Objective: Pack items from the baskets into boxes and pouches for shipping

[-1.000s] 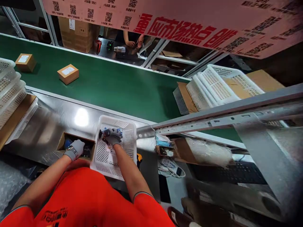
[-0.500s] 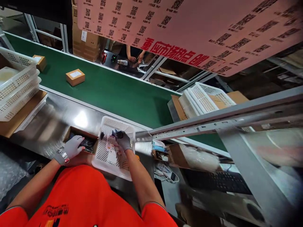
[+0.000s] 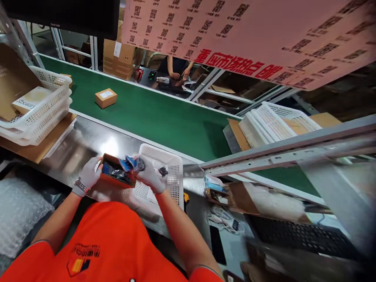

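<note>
My left hand (image 3: 91,173), in a pale glove with a metal watch at the wrist, grips the left end of a small open cardboard box (image 3: 115,181). Dark and blue plastic-wrapped packets (image 3: 116,172) lie inside the box. My right hand (image 3: 152,178), gloved too, holds a blue and dark plastic packet (image 3: 131,163) over the right end of the box. Under my right hand stands a white perforated basket (image 3: 175,160). In it are a small black item (image 3: 162,171) and white paper, partly hidden by the hand.
A green conveyor belt (image 3: 164,117) runs behind the metal bench, carrying a small taped carton (image 3: 106,98). White baskets (image 3: 55,105) are stacked at left; more baskets (image 3: 264,121) stand at right. A metal rail (image 3: 279,147) crosses the right side. Another person's hands (image 3: 180,74) show beyond the belt.
My right hand has moved left from the basket to the box with the blue packet. My left hand has shifted from above the box's contents to its left end. The view has turned left.
</note>
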Demonstrator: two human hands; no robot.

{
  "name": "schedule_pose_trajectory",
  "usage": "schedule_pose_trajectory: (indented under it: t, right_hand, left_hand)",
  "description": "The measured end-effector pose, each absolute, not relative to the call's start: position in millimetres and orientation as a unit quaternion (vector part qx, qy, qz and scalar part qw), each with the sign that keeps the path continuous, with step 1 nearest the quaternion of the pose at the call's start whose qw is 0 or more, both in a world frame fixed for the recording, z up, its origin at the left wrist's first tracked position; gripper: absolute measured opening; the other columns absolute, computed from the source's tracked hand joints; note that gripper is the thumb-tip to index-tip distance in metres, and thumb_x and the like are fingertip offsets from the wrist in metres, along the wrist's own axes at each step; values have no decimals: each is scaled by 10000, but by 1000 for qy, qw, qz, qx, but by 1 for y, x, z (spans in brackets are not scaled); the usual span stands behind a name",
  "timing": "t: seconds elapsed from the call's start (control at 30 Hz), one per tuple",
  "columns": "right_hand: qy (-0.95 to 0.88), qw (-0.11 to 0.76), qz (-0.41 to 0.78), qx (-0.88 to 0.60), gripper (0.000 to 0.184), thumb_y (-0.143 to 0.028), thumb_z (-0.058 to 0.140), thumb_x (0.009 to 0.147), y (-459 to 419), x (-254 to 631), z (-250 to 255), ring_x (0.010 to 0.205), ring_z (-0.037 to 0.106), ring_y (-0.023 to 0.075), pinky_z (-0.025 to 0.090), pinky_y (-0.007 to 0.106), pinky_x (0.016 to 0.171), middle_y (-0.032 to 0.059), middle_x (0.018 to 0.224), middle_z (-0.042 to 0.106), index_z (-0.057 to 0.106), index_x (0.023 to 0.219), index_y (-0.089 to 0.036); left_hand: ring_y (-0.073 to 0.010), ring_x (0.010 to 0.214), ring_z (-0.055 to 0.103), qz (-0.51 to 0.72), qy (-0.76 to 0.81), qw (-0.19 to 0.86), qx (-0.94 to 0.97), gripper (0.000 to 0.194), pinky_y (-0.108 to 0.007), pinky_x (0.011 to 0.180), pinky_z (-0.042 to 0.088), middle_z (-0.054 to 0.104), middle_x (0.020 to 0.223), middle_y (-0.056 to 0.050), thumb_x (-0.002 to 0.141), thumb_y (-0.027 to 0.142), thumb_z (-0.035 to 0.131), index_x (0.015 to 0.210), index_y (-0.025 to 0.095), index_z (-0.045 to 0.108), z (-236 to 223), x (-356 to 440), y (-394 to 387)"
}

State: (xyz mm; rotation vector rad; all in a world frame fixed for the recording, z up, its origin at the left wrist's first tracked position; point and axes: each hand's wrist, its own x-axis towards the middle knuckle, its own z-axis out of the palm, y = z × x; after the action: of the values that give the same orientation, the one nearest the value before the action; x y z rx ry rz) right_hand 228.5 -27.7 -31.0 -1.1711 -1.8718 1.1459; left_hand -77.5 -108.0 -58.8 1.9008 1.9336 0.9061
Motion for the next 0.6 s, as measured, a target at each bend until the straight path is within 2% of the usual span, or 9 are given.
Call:
schedule_pose_trajectory:
  t: [0.1,0.2,0.27,0.33,0.47,0.53,0.6]
  right_hand:
    - [-785,173,416,-425,389,-220,727,798,-23,168,-52,1010,750,217,565,277,866,24,1114,813,709,1187,-212]
    - [-819,43,362,-443,428,-180,789,814,-17,134,-74,1068,768,275,564,319,898,78,1152,839,740,1240,-177]
    - [-820,23,351,-452,507,-204,831,823,-14,128,-81,1070,783,326,578,368,909,127,1172,849,743,1319,-149]
    - [-825,20,349,-444,655,-220,850,827,-11,132,-79,1131,792,349,596,396,959,146,1286,844,705,1463,-157]
    - [-843,56,351,-405,905,-188,868,777,-12,155,-62,1337,753,329,593,397,1129,139,1537,761,609,1644,-209]
    - [-861,64,329,-382,915,-180,859,783,-16,168,-53,1402,723,328,576,417,1187,151,1596,720,607,1662,-218]
    - [-880,40,287,-377,797,-194,832,840,-23,181,-46,1402,718,339,572,450,1202,164,1582,720,664,1619,-220]
  left_hand:
    - [-268,1366,757,303,660,153,670,378,-435,1229,617,799,1426,-136,1084,183,596,1436,214,730,-60,-77,-108]
    - [-283,1360,752,296,637,164,693,358,-458,1251,601,800,1423,-149,1069,168,621,1403,191,748,-62,-75,-110]
    - [-282,1365,742,287,623,174,707,350,-456,1261,591,791,1441,-145,1066,166,635,1392,197,759,-62,-72,-111]
    - [-277,1382,728,273,611,189,719,376,-447,1263,585,777,1469,-129,1060,160,648,1415,217,759,-61,-68,-110]
    - [-280,1392,715,216,593,209,747,444,-422,1241,585,736,1524,-140,1053,173,691,1492,215,743,-54,-56,-98]
    - [-296,1396,711,158,592,214,761,473,-426,1228,581,723,1540,-161,1059,192,702,1531,202,732,-48,-49,-89]
    - [-317,1368,724,78,591,223,771,475,-441,1189,590,740,1502,-175,1080,229,685,1553,206,730,-42,-41,-81]
